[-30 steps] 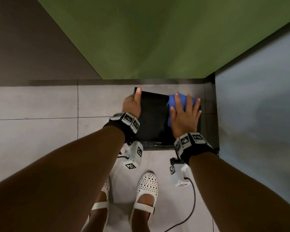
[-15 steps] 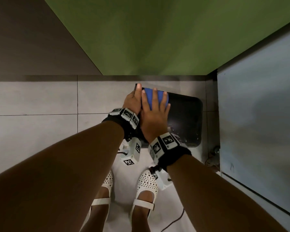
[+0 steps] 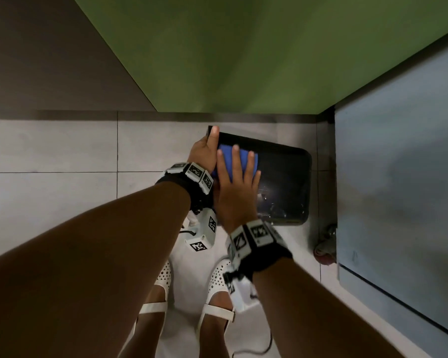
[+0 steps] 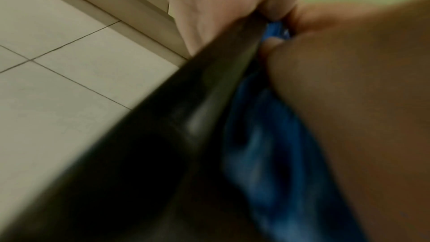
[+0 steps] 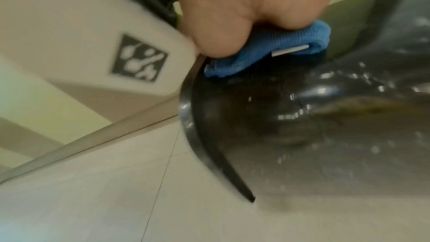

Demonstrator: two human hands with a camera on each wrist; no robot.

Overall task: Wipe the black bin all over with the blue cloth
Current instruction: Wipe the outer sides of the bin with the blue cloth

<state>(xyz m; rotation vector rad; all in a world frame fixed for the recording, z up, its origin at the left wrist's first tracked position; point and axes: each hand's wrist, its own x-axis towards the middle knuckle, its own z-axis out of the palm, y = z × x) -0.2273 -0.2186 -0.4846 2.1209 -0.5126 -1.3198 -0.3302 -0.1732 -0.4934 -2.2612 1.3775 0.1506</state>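
The black bin (image 3: 282,182) stands on the tiled floor in a corner, seen from above. My left hand (image 3: 204,151) grips its left edge, thumb up on the far left corner. With straight fingers, my right hand (image 3: 237,187) lies flat on the left part of the bin top and presses the blue cloth (image 3: 242,160) there. In the right wrist view the folded blue cloth (image 5: 267,49) sits under the right hand (image 5: 251,6) on the shiny bin (image 5: 302,117). The left wrist view is blurred: black bin edge (image 4: 163,144), blue cloth (image 4: 267,144) beside it.
A green wall (image 3: 243,60) rises behind the bin and a grey panel (image 3: 398,177) stands close on its right. A small reddish object (image 3: 325,244) lies at the panel's foot. My feet in white shoes (image 3: 217,280) stand just before the bin, with a cable on the floor.
My right hand slid the blue cloth from the right side of the bin top across to the left, next to my left hand. The left hand kept its hold on the edge.
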